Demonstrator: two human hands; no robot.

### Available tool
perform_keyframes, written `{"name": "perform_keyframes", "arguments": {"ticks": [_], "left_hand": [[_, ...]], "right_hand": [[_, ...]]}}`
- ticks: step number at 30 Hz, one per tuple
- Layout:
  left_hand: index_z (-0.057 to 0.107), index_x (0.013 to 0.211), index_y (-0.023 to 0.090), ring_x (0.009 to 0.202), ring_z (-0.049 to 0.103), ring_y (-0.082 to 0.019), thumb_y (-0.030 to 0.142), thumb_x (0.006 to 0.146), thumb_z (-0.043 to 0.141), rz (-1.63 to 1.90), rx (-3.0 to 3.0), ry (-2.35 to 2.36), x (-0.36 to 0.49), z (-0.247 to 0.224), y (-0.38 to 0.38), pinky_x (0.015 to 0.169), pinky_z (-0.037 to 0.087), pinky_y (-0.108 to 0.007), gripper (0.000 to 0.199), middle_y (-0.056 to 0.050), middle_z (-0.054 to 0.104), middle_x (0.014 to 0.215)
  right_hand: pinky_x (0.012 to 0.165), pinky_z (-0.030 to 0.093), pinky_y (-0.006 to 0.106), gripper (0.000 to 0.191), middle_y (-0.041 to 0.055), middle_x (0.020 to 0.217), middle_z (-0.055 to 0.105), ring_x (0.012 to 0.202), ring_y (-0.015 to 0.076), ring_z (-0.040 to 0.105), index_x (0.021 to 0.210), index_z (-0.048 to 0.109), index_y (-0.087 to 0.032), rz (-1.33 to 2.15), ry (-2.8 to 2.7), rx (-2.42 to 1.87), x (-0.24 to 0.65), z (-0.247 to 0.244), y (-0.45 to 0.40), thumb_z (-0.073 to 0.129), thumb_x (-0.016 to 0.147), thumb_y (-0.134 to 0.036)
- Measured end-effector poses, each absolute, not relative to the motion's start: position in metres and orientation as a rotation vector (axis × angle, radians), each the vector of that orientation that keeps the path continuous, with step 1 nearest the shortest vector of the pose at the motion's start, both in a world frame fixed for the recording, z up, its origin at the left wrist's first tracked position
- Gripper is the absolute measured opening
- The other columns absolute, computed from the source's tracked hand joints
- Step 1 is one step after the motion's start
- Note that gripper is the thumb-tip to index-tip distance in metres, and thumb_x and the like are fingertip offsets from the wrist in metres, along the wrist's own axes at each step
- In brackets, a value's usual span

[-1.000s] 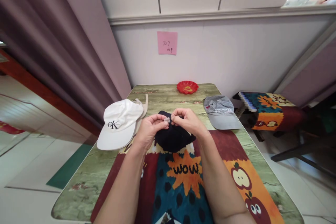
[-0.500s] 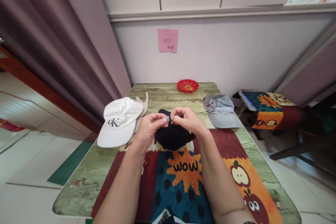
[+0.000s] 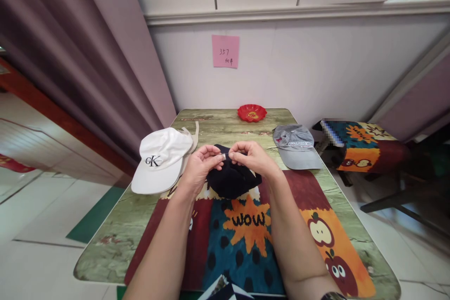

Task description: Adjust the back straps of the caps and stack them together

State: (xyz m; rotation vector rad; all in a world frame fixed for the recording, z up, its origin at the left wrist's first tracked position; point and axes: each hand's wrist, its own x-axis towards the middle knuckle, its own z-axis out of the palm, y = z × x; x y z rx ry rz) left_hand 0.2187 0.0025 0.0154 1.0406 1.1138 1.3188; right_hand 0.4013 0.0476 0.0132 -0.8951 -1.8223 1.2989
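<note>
A black cap rests on the printed mat in front of me, its brim pointing away and partly hidden by my hands. My left hand pinches a small metal buckle on the cap's strap between thumb and forefinger. Close beside it, my right hand is closed on the dark strap, thumb against fingertips. To the left lies a white cap with black letters and a loose strap end. A grey cap with white lettering sits on the right.
A red scalloped dish stands at the back of the wood-patterned table. The colourful mat covers the table's front middle. A pink note is stuck to the wall. At the right is a covered stool.
Both hands keep their pinch at the buckle and strap, with only slight finger shifts. The view has tilted a little; the caps have not moved on the table.
</note>
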Motion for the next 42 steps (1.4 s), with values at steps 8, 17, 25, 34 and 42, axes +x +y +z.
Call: {"name": "perform_keyframes", "arguments": {"ticks": [8, 17, 25, 34, 42], "left_hand": [[0.062, 0.083, 0.014, 0.06, 0.061, -0.01, 0.026, 0.066, 0.083, 1.288, 1.172, 1.102, 0.221, 0.014, 0.003, 0.059, 0.049, -0.022, 0.029, 0.001, 0.065, 0.072], [0.061, 0.082, 0.016, 0.07, 0.063, -0.011, 0.019, 0.055, 0.089, 1.361, 1.09, 1.129, 0.224, 0.015, 0.007, 0.066, 0.048, -0.021, 0.039, 0.0, 0.07, 0.078], [0.074, 0.081, 0.01, 0.061, 0.055, -0.008, 0.023, 0.064, 0.085, 1.312, 0.949, 1.032, 0.218, 0.008, 0.01, 0.059, 0.043, -0.019, 0.024, -0.003, 0.068, 0.072], [0.075, 0.082, 0.008, 0.067, 0.062, -0.009, 0.017, 0.064, 0.084, 1.324, 0.809, 0.949, 0.212, -0.005, 0.013, 0.064, 0.049, -0.019, 0.022, -0.006, 0.071, 0.077], [0.075, 0.083, 0.008, 0.064, 0.063, -0.009, 0.016, 0.063, 0.085, 1.314, 0.797, 0.995, 0.21, -0.006, 0.011, 0.067, 0.052, -0.02, 0.024, -0.007, 0.073, 0.077]], "right_hand": [[0.057, 0.041, 0.02, 0.014, -0.0006, 0.065, 0.065, 0.06, 0.011, 0.056, 0.077, 0.068, -0.016, 1.181, -1.87, -0.938, 0.402, 0.015, 0.046, 0.061, 0.08, -0.028], [0.058, 0.046, 0.021, 0.013, 0.0005, 0.07, 0.067, 0.06, 0.0112, 0.06, 0.081, 0.067, -0.016, 1.213, -1.8, -0.883, 0.397, 0.01, 0.048, 0.06, 0.082, -0.028], [0.06, 0.048, 0.021, 0.012, 0.0011, 0.072, 0.07, 0.062, 0.0117, 0.064, 0.08, 0.067, -0.017, 1.237, -1.861, -0.86, 0.395, 0.008, 0.049, 0.059, 0.083, -0.025], [0.058, 0.048, 0.02, 0.014, 0.0018, 0.07, 0.07, 0.059, 0.011, 0.063, 0.079, 0.067, -0.015, 1.303, -1.778, -0.946, 0.384, -0.005, 0.054, 0.059, 0.082, -0.026], [0.052, 0.046, 0.018, 0.011, 0.0005, 0.062, 0.067, 0.053, 0.0089, 0.06, 0.074, 0.066, -0.014, 1.486, -1.637, -0.978, 0.38, -0.008, 0.055, 0.065, 0.078, -0.025]]}}
